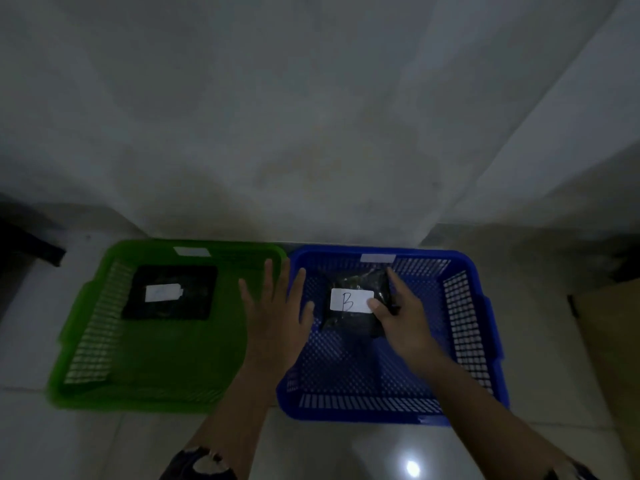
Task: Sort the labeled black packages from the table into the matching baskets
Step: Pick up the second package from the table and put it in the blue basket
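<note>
Here, in the head view, two plastic baskets sit side by side on a pale tiled floor against a grey wall, their inner rims nearly touching. The green basket [104, 344] is on the left and holds one flat black package [188, 306] toward its far end, lying level with a white label [162, 292] facing up; the writing on that label is too blurred to read. The blue basket [481, 341] is on the right and holds a second, crinkled black package [349, 323] near its far middle, resting on the perforated floor with a white label [348, 300] marked "B" on top. A small pale tag is stuck on the far rim of each basket, and neither tag can be read. The right hand [401, 317] reaches into the blue basket and has hold of the crinkled package at its right side, thumb pressed on the edge of the "B" label and the index finger stretched to the package's far corner. The left hand [273, 317] is spread flat with fingers apart, palm down, over the meeting rims of the two baskets, grasping nothing. A bright light reflection [412, 468] shines on the floor near the bottom edge.
</note>
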`<state>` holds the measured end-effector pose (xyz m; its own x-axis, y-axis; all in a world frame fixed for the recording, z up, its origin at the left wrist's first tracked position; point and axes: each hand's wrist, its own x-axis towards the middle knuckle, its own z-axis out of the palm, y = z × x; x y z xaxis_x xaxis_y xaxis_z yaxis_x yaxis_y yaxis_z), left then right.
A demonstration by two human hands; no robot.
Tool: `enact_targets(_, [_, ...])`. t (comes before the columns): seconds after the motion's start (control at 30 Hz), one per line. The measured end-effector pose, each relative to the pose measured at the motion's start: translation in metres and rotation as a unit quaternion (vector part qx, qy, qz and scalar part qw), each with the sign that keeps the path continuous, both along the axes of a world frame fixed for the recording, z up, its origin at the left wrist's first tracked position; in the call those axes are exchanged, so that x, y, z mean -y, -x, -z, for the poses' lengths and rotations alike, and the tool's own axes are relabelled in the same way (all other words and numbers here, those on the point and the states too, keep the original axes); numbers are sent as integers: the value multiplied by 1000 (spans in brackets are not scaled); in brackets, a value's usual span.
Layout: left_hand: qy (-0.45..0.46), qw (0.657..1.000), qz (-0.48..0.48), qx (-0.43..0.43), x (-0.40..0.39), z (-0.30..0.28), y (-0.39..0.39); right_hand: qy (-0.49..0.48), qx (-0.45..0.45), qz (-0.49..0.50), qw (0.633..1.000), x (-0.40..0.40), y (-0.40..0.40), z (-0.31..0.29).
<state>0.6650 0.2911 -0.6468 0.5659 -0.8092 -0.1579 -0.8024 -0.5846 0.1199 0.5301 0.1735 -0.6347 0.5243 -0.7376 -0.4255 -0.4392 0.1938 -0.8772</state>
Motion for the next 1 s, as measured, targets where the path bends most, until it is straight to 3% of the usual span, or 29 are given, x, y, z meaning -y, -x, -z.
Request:
enact_targets(0.23, [38,998,-43,-29,-4,71,-9,11,7,19,1000,6,-22,78])
enact_targets(0.4, [106,993,-15,-42,-3,78,-12,8,11,36,999,0,-39,104])
enact_targets(0.6, [80,997,6,-18,-4,83,-13,65,-36,46,996,-9,-46,113])
enact_targets(0.73, [74,997,8,6,-4,85,-12,185,-93,1,978,-17,-49,116])
enact_targets(0.83, [73,997,10,20,-5,87,-11,267,-187,-68,943,-15,-49,118])
enact_targets(1.0, [58,998,3,37,-7,86,-12,221,-227,-155,936,-21,-51,116])
